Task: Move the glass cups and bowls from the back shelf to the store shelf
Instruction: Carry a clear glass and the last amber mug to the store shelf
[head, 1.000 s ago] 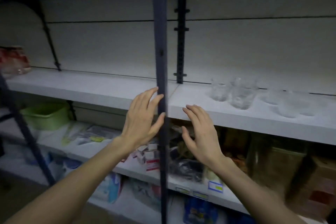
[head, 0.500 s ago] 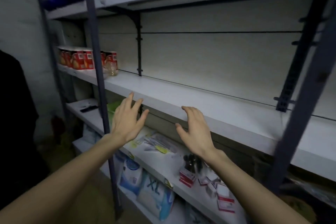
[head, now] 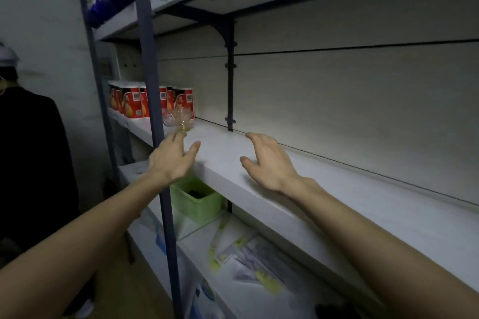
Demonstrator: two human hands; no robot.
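Shelf [head: 324,204], white, middle tier: mostly bare. Glass cup [head: 182,118], clear, upright at the left end, just in front of the red cartons [head: 134,102]. Left hand [head: 174,160]: empty, fingers spread, just short of the cup, likely reaching for it. Right hand [head: 269,163]: empty, fingers apart, hovering over the shelf. Green tub [head: 197,204] below.

Two hands [head: 176,160], both empty; one glass cup [head: 182,118]; one green bin [head: 197,203]; red cartons [head: 133,102], number unclear.
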